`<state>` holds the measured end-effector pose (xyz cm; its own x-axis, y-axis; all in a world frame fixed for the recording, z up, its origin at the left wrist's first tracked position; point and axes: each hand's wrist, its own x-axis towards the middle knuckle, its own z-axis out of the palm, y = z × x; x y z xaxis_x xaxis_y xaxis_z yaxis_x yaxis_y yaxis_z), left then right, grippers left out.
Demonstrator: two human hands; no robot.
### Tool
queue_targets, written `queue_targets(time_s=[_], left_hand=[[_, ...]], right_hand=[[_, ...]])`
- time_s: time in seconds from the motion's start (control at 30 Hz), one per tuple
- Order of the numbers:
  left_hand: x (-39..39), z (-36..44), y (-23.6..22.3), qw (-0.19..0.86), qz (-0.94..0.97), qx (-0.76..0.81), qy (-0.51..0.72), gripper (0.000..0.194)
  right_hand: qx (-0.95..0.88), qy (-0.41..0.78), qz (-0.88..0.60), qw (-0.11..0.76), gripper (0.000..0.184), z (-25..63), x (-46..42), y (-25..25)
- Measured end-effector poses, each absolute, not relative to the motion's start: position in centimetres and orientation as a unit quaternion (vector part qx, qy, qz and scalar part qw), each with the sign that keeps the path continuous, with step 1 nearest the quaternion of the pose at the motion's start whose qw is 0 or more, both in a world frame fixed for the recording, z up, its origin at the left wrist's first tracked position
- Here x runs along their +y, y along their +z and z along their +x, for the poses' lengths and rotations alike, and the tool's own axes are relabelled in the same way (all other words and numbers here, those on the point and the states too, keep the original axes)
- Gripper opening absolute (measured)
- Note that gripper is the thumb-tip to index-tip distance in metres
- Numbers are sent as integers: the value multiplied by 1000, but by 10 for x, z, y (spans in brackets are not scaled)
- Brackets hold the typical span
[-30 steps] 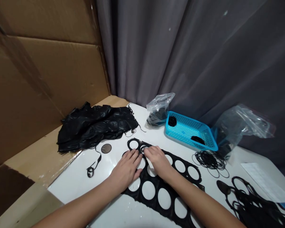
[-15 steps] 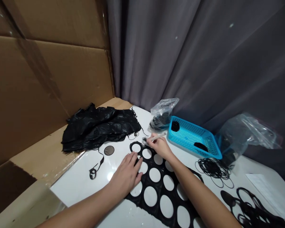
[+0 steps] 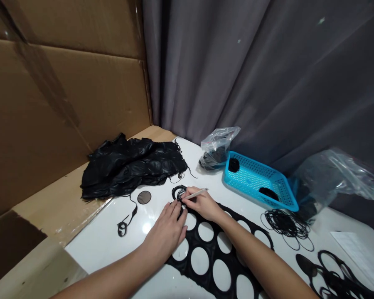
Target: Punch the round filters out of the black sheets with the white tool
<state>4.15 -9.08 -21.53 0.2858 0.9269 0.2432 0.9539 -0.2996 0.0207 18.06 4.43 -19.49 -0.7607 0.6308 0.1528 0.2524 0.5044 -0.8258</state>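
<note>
A black sheet (image 3: 208,254) with rows of round holes lies on the white table. My left hand (image 3: 169,225) rests flat on its left edge, fingers stretched out. My right hand (image 3: 202,203) pinches a slim white pen-shaped tool (image 3: 197,194), its tip low over the sheet's far left corner. Thin black strands (image 3: 180,194) lie bunched at that corner, just ahead of both hands' fingertips. Whether the tool touches them I cannot tell. A dark round disc (image 3: 144,197) lies left of the sheet, beside a curled black strip (image 3: 122,228).
Crumpled black sheets (image 3: 134,168) are piled at the back left, near a cardboard wall (image 3: 65,91). A blue basket (image 3: 249,176) holds black bundles, with clear bags (image 3: 216,149) beside it. Tangled black cord (image 3: 283,224), paper (image 3: 358,253) and black scraps (image 3: 333,276) lie right.
My right hand swung from the sheet out past its far edge, then back to the corner with the white tool. My left hand has stayed on the sheet. The view has shifted slightly.
</note>
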Motion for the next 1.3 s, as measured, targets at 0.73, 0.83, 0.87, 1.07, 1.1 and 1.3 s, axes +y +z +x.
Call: queue_targets(time_s=[0.73, 0.83, 0.87, 1.07, 1.1, 1.3], left_hand=[[-83, 30, -207, 5, -797, -578, -175, 31], [-80, 24, -191, -109, -766, -570, -278, 30], [-79, 24, -183, -167, -746, -562, -316, 32], [-85, 55, -145, -604, -606, -382, -350, 51], [-87, 61, -144, -635, -591, -355, -348, 51], [-97, 80, -140, -688, -495, -381, -370, 47]], right_hand=[[-751, 222, -482, 393, 26, 245, 67, -147], [-670, 479, -462, 330, 34, 264, 33, -145], [-631, 559, -441, 309, 37, 267, 21, -144], [-476, 760, -348, 273, 42, 269, -31, -138], [-463, 772, -338, 274, 42, 271, -35, -137], [-398, 812, -317, 286, 44, 284, -45, -138]])
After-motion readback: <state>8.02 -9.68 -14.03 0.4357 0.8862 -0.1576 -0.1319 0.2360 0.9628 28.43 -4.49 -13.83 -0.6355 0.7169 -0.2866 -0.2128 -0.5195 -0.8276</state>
